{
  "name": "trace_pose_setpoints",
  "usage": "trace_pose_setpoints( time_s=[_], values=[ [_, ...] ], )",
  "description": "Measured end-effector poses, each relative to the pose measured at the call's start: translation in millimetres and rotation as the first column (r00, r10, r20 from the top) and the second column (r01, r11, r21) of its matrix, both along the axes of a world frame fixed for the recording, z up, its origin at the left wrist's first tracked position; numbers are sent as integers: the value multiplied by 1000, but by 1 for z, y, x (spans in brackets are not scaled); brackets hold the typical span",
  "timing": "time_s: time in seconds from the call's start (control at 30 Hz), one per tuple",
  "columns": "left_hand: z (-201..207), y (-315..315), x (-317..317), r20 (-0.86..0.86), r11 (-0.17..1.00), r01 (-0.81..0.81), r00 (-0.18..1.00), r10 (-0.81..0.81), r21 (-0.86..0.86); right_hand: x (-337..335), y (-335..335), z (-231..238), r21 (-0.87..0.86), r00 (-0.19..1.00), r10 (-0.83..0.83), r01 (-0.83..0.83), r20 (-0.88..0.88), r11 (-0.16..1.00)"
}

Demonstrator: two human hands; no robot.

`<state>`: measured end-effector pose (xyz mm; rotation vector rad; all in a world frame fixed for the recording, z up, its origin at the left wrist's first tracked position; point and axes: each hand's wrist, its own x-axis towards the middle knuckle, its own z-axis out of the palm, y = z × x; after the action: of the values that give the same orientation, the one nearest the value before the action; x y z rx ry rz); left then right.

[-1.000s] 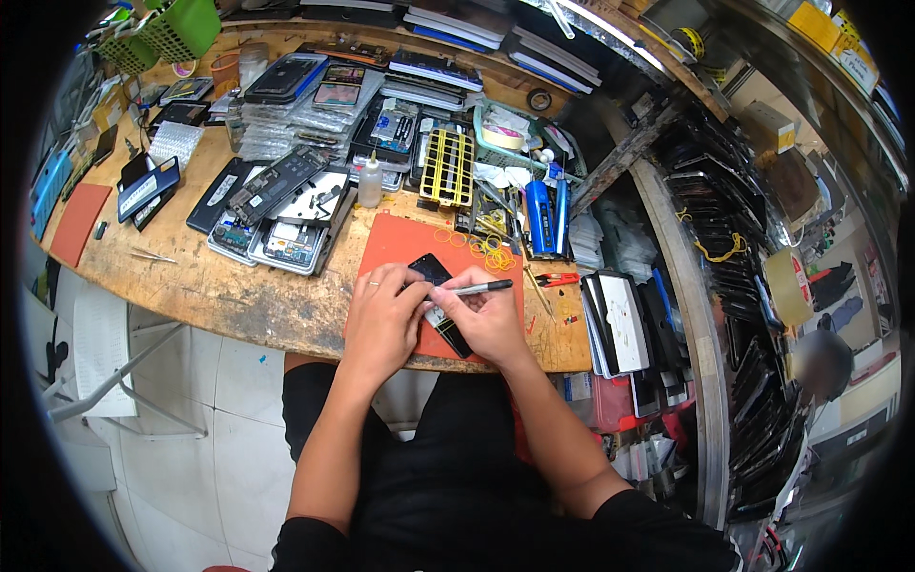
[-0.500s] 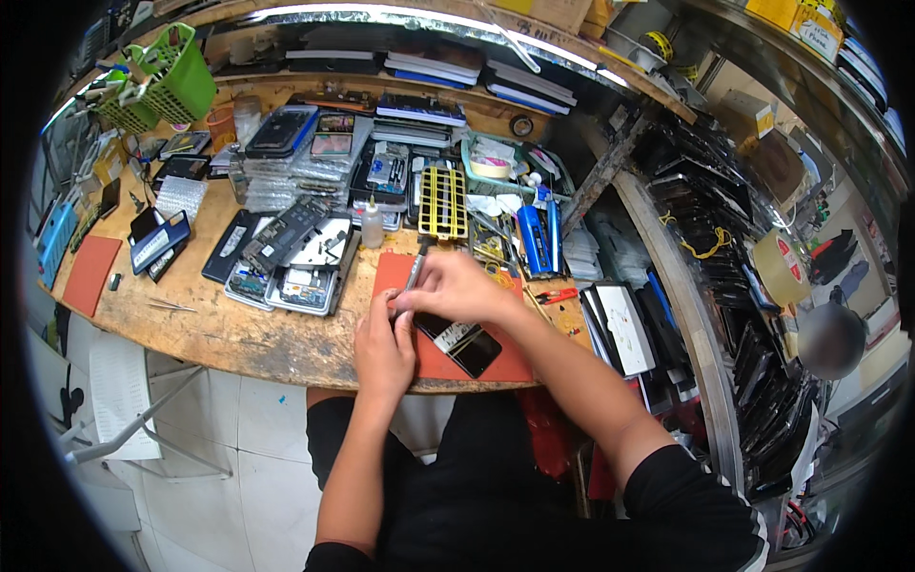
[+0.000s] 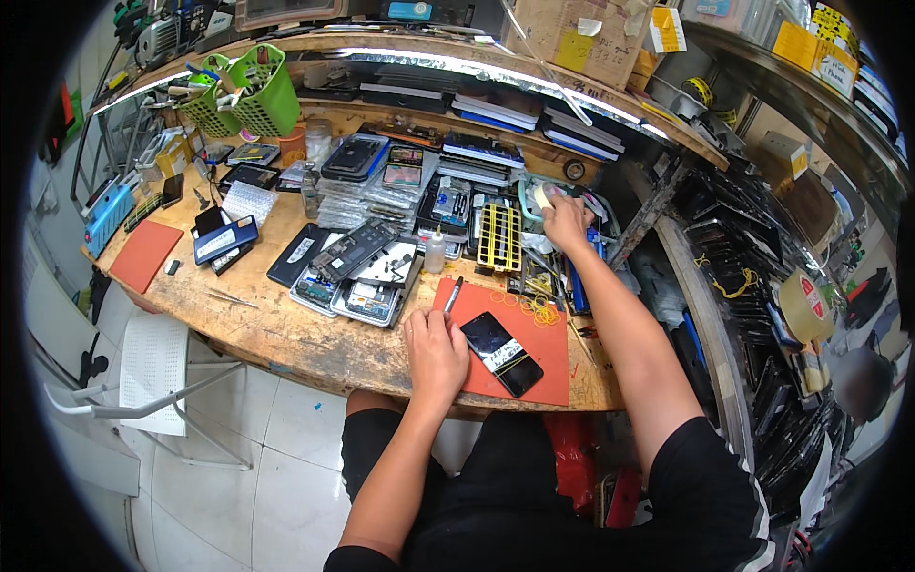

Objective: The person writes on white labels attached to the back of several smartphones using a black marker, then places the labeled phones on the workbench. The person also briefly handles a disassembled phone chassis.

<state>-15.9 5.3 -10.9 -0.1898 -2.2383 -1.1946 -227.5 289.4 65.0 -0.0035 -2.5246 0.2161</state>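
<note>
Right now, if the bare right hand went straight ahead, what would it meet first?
Probably the round cream tape roll in the pale green plastic basket: the right hand is at its edge, perhaps touching it; depth is unclear.

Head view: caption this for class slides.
Left hand grips a slim grey pen; right hand reaches to a pale-green plastic basket.

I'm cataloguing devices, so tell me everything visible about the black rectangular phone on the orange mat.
The black rectangular phone looks glossy and glass-like, with rounded corners. A pale, paper-like label with dark handwriting crosses its middle, and a thin yellow line, perhaps a rubber band, runs along that. It lies flat and slantwise on the orange rectangular mat, near end toward the right. The left hand is close on its left; contact is unclear.
</note>
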Motion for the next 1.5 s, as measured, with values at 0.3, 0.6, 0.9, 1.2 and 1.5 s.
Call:
trace_pose_setpoints(
  time_s=[0.3, 0.6, 0.9, 1.2, 1.5],
  values=[
    [20, 2, -6, -231, 986, 79, 967, -111, -144, 111, -43, -30, -222, 840, 449, -521, -306, 824],
    [52, 52, -75, -230, 923, 315, 903, -363, -220, 147, -55, -51, -181, 790, 484, -575, -376, 798],
    [46, 56, -75, -283, 923, 204, 911, -302, -328, 147, -50, -41, -106, 728, 600, -660, -332, 743],
    [26, 53, -77, -336, 953, 155, 911, -240, -259, 150, -62, -54, -175, 737, 577, -658, -352, 733],
    [32, 49, -70, -198, 948, 151, 957, -211, -280, 153, -64, -52, -181, 726, 581, -668, -368, 721]
  ],
)
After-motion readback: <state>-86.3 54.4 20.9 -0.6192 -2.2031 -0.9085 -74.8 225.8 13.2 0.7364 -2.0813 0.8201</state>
